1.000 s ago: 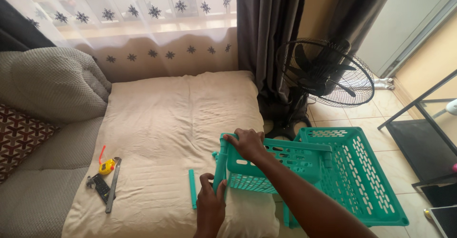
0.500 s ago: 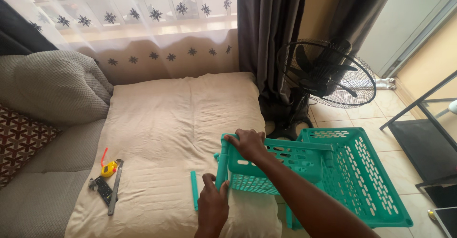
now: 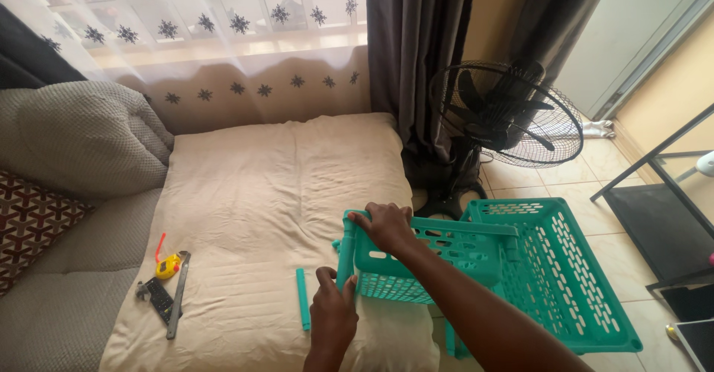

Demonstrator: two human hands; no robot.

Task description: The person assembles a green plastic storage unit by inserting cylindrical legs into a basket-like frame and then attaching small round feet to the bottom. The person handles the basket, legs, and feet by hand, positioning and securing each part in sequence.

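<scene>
Landmark is the teal basket (image 3: 428,257) on the front right edge of the cream cushion (image 3: 275,193); left hand (image 3: 332,318) sits nearest the camera, at the basket's near left corner, fingers wrapped round a teal corner post (image 3: 345,257) that stands upright there; right hand (image 3: 387,225) is just above it, closed over the basket's top rim at the same corner; looks like a stacking rack mid-assembly, that corner post seemingly being seated, though I cannot tell if it is fully home; a loose teal rod (image 3: 302,298) lies flat on the cushion just left of the basket, untouched, so at least one piece seems left to fit; a second teal basket (image 3: 565,268) sits just right of the first, over the tiled floor (image 3: 550,182), touching or nearly so; cannot tell whether the two are joined; further left of the basket, near the cushion's left edge, a yellow tape measure (image 3: 168,266), a grey metal bar (image 3: 178,293) and a dark tool (image 3: 157,298) lie together; beyond the basket a black standing fan (image 3: 506,115); behind it dark curtains (image 3: 416,52) and a lace-curtained window (image 3: 201,23); far left, a grey pillow (image 3: 82,138) and a patterned cushion (image 3: 33,223).
</scene>
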